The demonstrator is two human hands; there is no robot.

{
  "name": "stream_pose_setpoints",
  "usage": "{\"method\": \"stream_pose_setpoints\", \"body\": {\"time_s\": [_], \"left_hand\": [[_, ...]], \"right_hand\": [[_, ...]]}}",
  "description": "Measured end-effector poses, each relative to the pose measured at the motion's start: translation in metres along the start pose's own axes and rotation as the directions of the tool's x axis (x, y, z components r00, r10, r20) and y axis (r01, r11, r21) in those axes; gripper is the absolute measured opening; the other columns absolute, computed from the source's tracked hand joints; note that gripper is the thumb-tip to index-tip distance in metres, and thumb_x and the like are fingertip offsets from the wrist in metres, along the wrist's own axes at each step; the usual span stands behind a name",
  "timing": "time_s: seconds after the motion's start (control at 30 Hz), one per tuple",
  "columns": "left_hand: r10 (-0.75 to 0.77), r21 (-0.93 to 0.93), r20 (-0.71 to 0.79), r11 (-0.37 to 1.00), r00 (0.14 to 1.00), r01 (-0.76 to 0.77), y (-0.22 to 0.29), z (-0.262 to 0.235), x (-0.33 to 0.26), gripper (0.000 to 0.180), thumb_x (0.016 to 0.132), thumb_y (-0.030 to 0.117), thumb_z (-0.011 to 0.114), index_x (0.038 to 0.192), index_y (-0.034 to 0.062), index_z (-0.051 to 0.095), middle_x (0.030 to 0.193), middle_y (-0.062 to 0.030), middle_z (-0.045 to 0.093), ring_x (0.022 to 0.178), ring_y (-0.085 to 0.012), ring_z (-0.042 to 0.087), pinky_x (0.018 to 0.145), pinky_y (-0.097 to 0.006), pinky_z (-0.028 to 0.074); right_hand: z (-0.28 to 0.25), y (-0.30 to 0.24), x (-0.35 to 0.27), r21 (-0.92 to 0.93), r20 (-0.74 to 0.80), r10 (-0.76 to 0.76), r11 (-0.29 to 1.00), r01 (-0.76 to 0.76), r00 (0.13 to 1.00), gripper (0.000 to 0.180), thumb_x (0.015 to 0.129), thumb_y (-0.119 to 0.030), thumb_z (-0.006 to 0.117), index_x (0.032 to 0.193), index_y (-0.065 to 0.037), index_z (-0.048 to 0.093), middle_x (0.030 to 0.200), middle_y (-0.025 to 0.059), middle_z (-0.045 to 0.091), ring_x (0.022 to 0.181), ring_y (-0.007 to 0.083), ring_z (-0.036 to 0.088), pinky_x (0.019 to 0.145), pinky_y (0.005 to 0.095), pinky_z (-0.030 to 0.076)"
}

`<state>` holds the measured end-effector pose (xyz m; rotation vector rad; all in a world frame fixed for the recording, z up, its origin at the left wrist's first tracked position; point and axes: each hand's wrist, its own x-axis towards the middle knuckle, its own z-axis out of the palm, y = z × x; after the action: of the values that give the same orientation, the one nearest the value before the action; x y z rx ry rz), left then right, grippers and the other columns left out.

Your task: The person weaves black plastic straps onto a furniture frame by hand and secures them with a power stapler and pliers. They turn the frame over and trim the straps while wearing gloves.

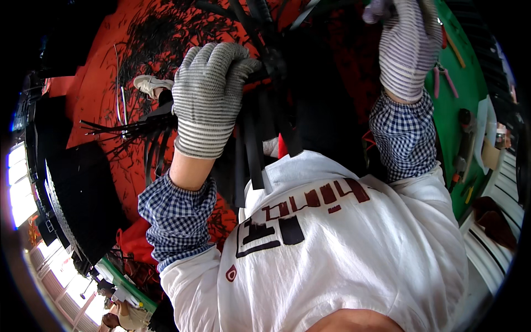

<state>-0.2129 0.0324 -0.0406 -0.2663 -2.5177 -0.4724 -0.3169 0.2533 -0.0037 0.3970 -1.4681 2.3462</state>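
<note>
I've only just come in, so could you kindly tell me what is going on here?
A person in striped gloves is handling black strips: the left hand is curled closed on them. The right hand is raised beside the green bench, near a pink-handled tool; whether it holds anything cannot be told. Black scraps litter the red floor.

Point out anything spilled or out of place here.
Many thin black scraps lie strewn over the red surface beyond the left hand in its grey-and-white striped glove. They look like spilled offcuts, scattered loosely rather than gathered.
</note>
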Motion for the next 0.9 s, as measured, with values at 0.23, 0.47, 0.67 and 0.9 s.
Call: {"method": "stream_pose_setpoints", "body": {"time_s": [0.23, 0.47, 0.67, 0.9], "left_hand": [[0.039, 0.075, 0.071, 0.996, 0.997, -0.045, 0.002, -0.005, 0.004, 0.015, 0.081, 0.020, 0.075, 0.090, 0.0103, 0.067, 0.085, -0.0070, 0.066, 0.085, -0.0309, 0.061, 0.079, -0.044, 0.049], [0.072, 0.286, 0.177, 0.951, 0.981, -0.122, 0.022, -0.020, 0.006, 0.021, 0.083, 0.013, 0.071, 0.103, 0.0082, 0.069, 0.094, -0.0100, 0.067, 0.091, -0.0313, 0.063, 0.084, -0.042, 0.051], [-0.124, 0.197, 0.284, 0.978, 0.951, 0.069, 0.022, -0.022, 0.004, 0.025, 0.083, 0.009, 0.069, 0.108, 0.0112, 0.067, 0.099, -0.0094, 0.065, 0.083, -0.0295, 0.069, 0.072, -0.039, 0.058], [-0.080, -0.044, 0.246, 0.995, 0.966, 0.093, 0.023, -0.025, 0.002, 0.023, 0.087, 0.011, 0.069, 0.109, 0.0170, 0.069, 0.097, -0.0062, 0.065, 0.079, -0.0241, 0.071, 0.068, -0.036, 0.059]], "right_hand": [[0.007, -0.004, -0.004, -0.054, 0.807, -0.233, 0.886, 0.460, 0.543, 0.021, 0.088, -0.009, 0.072, 0.106, 0.001, 0.069, 0.091, 0.0073, 0.070, 0.075, 0.0125, 0.065, 0.062, 0.0236, 0.054], [-0.004, 0.022, -0.041, -0.399, 0.817, 0.002, 0.723, 0.563, 0.576, 0.041, 0.078, -0.014, 0.081, 0.117, -0.010, 0.070, 0.099, 0.0066, 0.066, 0.084, 0.0195, 0.068, 0.076, 0.0280, 0.058], [-0.006, 0.026, -0.039, -0.436, 0.841, 0.099, 0.706, 0.558, 0.531, 0.044, 0.079, -0.018, 0.080, 0.121, -0.013, 0.069, 0.096, 0.0048, 0.064, 0.081, 0.0182, 0.067, 0.074, 0.0274, 0.058], [-0.012, 0.038, -0.039, -0.399, 0.822, 0.025, 0.738, 0.544, 0.568, 0.028, 0.084, -0.024, 0.074, 0.111, -0.015, 0.072, 0.094, 0.0045, 0.064, 0.079, 0.0203, 0.068, 0.071, 0.0303, 0.058]]}}
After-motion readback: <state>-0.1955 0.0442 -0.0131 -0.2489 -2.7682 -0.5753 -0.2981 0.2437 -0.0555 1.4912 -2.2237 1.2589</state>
